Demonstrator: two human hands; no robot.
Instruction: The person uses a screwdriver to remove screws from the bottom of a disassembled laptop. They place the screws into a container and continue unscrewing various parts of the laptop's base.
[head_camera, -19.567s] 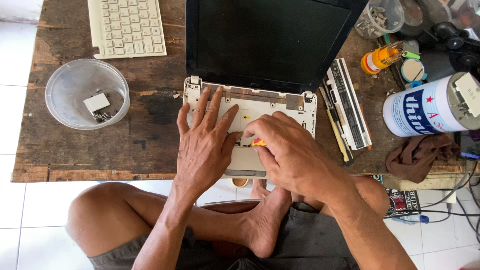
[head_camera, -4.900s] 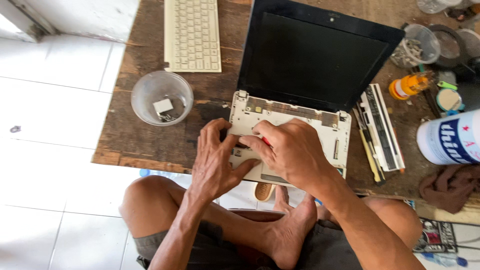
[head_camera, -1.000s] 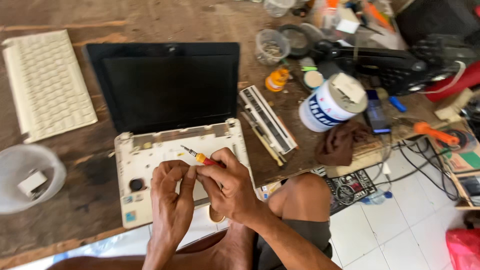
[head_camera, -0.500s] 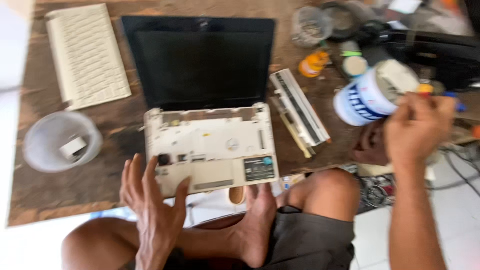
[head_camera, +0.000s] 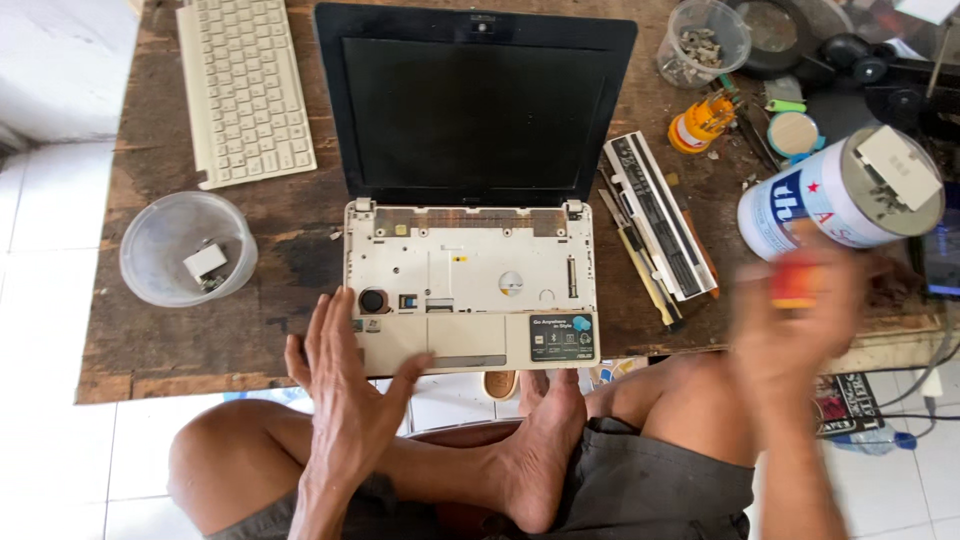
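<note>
A small white laptop (head_camera: 470, 285) lies open on the wooden table (head_camera: 230, 330), its keyboard removed and the bare white tray under it showing. Its black screen (head_camera: 475, 110) stands upright. My left hand (head_camera: 345, 385) rests flat with fingers spread on the laptop's front left corner, holding nothing. Blurred with motion, my right hand (head_camera: 800, 320) hovers over the table's right edge. It grips a tool with a red and orange handle (head_camera: 797, 280), just below a white and blue can (head_camera: 835, 200).
A detached white keyboard (head_camera: 245, 85) lies at the back left. A clear bowl (head_camera: 185, 248) holds a small white part. A white battery pack (head_camera: 655, 215) and thin tools lie right of the laptop. A jar of screws (head_camera: 703, 40) stands behind. My crossed legs sit below the table.
My right hand left the laptop and swung right with the orange-handled tool, then came down near the can. My left hand stayed at the laptop's front left corner.
</note>
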